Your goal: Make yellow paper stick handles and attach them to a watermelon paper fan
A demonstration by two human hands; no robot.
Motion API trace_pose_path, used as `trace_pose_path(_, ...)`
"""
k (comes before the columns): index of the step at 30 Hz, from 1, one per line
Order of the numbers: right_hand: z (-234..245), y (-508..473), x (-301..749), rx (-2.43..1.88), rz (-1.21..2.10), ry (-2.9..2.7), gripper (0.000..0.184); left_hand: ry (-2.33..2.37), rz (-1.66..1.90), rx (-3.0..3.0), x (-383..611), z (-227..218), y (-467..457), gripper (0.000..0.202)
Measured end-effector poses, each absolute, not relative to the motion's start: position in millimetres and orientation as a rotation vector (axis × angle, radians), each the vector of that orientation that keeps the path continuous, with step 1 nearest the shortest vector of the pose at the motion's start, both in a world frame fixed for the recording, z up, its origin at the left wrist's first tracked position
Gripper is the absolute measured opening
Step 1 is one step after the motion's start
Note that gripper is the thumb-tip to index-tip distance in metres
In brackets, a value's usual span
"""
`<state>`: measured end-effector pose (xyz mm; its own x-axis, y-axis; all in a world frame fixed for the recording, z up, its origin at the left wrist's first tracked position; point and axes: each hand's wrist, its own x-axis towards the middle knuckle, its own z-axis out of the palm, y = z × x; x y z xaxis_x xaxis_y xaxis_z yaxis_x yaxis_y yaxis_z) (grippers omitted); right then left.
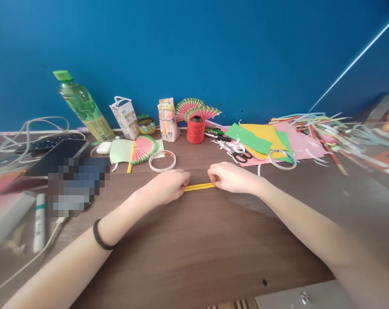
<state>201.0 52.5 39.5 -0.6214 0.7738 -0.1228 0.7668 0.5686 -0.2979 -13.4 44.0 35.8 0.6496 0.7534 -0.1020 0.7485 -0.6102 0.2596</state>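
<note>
**Yellow Strip Spans Two Hands at a Crowded Craft Table**

A person's left hand point(173, 184) and right hand point(228, 177) hold a narrow yellow strip point(199, 187) level at the center of the frame, the hands apart and the fingers of each curled tight on it. From here one cannot tell whether the strip touches the brown table point(188, 244).

The widest room for moving lies on the near side, where wood grain runs from the strip toward the front edge, which slants through the lower right above a grey panel point(287, 296). The far side is tighter: a tape roll point(162, 161) sits just beyond the left hand, black-handled scissors point(242, 157) lie past the right, and a second tape roll point(271, 162) rests on colored paper point(257, 139) at right of center.

At left, a marker point(39, 223) and a white cable point(51, 241) lie near the left forearm. Along the back stand a green-capped bottle point(85, 109), two cartons point(125, 118) and a red-wrapped object point(196, 131); a pleated fan point(144, 150) lies in front. Paper strips point(329, 133) heap at right. A blue wall point(181, 51) fills the top of the frame, a pale diagonal line crossing its upper right.
</note>
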Motion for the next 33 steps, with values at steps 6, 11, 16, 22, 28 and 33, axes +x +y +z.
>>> trace_pose_path(6,34,54,203,-1.291,0.439,-2.808,0.015,1.220,0.003,2.568,-12,40,40,0.015)
trace_pose_path(11,36,54,205,-1.310,0.500,-2.814,0.014,1.219,-0.015,2.534,-11,42,40,0.015)
trace_pose_path(16,40,55,207,-1.428,0.770,-2.717,0.011,1.209,-0.023,2.473,-13,42,40,0.011)
trace_pose_path(22,35,62,213,-1.471,1.086,-2.562,0.005,1.177,-0.033,2.418,-18,40,43,0.010)
trace_pose_path(28,33,67,213,-1.502,1.241,-2.506,0.005,1.206,-0.003,2.504,-14,34,42,0.015)
trace_pose_path(33,33,69,214,-1.669,0.937,-2.579,0.021,1.220,-0.024,2.474,-12,33,41,0.013)
